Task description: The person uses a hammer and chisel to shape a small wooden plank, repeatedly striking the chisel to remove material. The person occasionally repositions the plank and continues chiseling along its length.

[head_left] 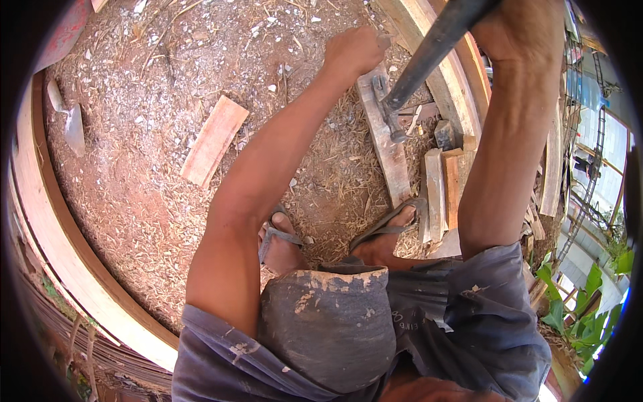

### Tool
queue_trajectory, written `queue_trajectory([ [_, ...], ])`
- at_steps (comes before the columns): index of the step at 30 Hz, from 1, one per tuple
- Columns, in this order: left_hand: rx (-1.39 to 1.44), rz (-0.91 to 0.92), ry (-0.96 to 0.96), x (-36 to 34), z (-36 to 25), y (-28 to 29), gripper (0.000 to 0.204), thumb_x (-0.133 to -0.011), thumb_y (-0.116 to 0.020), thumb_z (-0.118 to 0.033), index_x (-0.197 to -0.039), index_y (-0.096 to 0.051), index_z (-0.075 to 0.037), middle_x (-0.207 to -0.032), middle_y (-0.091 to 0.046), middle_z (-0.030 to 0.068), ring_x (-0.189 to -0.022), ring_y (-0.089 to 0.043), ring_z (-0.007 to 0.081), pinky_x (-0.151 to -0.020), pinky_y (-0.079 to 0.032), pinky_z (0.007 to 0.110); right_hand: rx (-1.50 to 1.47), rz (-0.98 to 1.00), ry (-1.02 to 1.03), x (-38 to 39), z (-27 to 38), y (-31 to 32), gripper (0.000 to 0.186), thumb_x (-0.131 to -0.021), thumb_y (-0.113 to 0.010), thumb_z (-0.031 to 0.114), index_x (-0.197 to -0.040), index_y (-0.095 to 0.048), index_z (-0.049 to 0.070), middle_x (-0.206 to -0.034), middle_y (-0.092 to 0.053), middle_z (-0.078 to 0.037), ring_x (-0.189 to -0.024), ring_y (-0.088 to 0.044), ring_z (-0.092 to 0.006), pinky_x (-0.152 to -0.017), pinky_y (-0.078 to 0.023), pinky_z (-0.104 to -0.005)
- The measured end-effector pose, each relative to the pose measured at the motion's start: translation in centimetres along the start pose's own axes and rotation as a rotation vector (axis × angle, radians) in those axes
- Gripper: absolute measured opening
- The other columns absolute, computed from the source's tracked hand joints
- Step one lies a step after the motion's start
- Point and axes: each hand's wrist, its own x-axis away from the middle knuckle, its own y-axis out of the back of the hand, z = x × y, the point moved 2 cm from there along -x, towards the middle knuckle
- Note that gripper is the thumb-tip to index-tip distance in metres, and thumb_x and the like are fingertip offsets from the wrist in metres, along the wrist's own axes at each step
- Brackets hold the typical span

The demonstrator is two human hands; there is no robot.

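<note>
Right hand (514, 32) gripping a dark hammer (434, 59), upper right, left hand (355, 51) curled, top centre, contents I can't tell from here, plank (391, 162) right of centre.

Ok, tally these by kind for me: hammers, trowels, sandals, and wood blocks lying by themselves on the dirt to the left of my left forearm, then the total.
Hammer: 1, in your right hand
Trowel: 1
Sandals: 2, one on each foot
Lone wood block: 1
Total: 5
</note>
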Motion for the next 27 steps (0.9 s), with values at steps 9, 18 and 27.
queue_trajectory([
  [9, -0.011, 0.220, 0.101, -2.0, 0.7, -0.1, 0.052, -0.096, -0.053, -0.049, -0.095, -0.073, 0.000, -0.089, -0.071, 0.0244, -0.085, -0.068, 0.0387, -0.081, -0.051, 0.048, 0.040, 0.339, -0.319, -2.9, -2.7, -3.8, 0.027, -0.103, -0.048, 0.017, -0.109, -0.062, -0.006, -0.073, -0.060, -0.009, -0.049, -0.042, -0.0096, -0.039, -0.037, -0.0234],
  [18, -0.089, 0.140, -0.043, -0.1, -2.2, 0.4, 0.057, -0.095, -0.056, -0.048, -0.080, -0.072, 0.005, -0.071, -0.067, 0.0229, -0.069, -0.065, 0.0365, -0.070, -0.048, 0.047, 0.287, 0.307, -0.125, 7.1, -3.2, -8.7, 0.026, -0.073, -0.068, 0.023, -0.061, -0.067, 0.001, -0.061, -0.065, -0.019, -0.058, -0.068, -0.0309, -0.057, -0.052, -0.0416],
  [27, 0.047, -0.131, -0.260, 1.7, 2.1, 4.7, 0.052, -0.097, -0.051, -0.046, -0.084, -0.071, 0.000, -0.082, -0.071, 0.0203, -0.077, -0.066, 0.0373, -0.075, -0.051, 0.048, 0.188, 0.566, -0.173, 0.4, -0.4, -6.2, 0.026, -0.073, -0.065, 0.022, -0.076, -0.074, -0.002, -0.081, -0.072, -0.024, -0.082, -0.072, -0.0399, -0.077, -0.057, -0.0441],
])
